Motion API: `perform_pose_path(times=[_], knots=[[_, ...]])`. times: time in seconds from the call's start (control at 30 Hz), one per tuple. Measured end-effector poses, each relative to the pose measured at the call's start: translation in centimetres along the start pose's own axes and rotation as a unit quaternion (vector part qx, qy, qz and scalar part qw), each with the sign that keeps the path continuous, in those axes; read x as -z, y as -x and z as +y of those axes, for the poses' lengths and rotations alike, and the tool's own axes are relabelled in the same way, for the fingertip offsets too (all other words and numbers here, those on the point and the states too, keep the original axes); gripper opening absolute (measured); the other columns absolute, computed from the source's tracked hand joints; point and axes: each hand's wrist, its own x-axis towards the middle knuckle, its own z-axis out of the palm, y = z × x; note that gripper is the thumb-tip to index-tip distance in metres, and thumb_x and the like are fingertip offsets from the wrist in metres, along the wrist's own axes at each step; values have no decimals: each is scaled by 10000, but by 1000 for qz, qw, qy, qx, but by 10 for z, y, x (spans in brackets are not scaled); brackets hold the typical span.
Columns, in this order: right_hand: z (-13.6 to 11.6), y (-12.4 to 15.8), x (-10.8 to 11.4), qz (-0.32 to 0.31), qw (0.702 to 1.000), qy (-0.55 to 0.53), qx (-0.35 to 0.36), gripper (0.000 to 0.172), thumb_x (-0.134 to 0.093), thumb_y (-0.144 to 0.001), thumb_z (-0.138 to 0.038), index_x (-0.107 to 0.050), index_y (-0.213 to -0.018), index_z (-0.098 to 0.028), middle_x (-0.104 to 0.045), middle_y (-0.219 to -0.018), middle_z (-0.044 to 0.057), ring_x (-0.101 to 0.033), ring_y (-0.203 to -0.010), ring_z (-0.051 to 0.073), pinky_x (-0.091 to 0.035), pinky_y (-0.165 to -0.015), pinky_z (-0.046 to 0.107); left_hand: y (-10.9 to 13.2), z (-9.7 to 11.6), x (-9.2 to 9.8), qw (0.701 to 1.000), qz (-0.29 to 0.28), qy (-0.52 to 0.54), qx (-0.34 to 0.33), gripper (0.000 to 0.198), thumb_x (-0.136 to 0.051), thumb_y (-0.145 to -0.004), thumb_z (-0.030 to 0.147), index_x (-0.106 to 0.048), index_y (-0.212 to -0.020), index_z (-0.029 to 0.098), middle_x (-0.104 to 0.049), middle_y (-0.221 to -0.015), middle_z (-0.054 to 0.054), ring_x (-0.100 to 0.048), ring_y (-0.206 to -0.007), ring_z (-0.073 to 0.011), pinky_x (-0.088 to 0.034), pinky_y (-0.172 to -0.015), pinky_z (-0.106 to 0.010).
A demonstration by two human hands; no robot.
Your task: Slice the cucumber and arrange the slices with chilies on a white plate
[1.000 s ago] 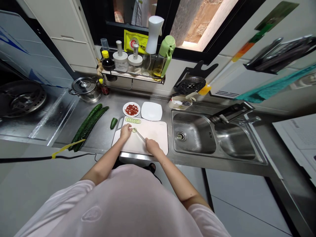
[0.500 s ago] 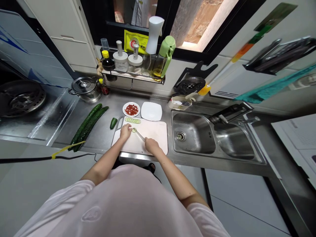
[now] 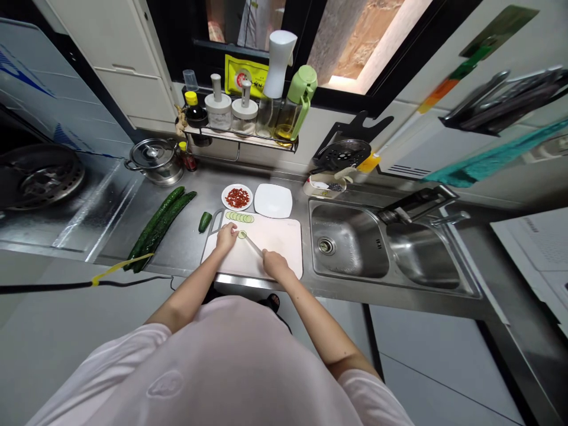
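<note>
Steel surface (image 3: 208, 174), sink (image 3: 348, 236) twd R end. White board (image 3: 284, 242) at surface's front edge. My R hand (image 3: 275, 264): fingers clamped on knife (image 3: 254, 245), tip at cuke slice (image 3: 242, 235), nearer board's L edge. L hand (image 3: 225, 238): fingers bent just beside it; can't tell if gripping. Row of slices (image 3: 239, 217) nr board's back-L corner.

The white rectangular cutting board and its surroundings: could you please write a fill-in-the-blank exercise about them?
The right hand holds a ____ over the white rectangular cutting board.
In the picture, two long dark-green cucumbers lie to the ____ of the board.
The round white plate holds chopped pieces coloured ____.
The stainless-steel sink has ____ basins.
Missing words: knife; left; red; two.
</note>
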Motion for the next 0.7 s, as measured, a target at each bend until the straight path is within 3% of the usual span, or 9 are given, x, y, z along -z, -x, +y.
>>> perform_pose_path(times=[0.3, 0.7], knots=[[14, 17, -10, -8, 1000, 10, -2, 267, -387, -847, -109, -501, -1082, -162, -631, -957, 128, -606, -896, 224, -415, -664, 275, 0, 0, 1, 1000, -4, -2, 3, 133, -558, -762, 221, -585, -890, 198, -565, -779, -29, -538, -748, -164, -394, -693, -261], [4, 1, -5, 3, 1000, 0, 3, 295, -381, -826, -101, -506, -1087, -156, -630, -978, 133, -608, -901, 236, -434, -666, 293, -2, -4, -4, 1000, 7, 0, -7, 132, -558, -759, 214, -586, -888, 203, -556, -764, -22, -528, -735, -158, -388, -691, -257]])
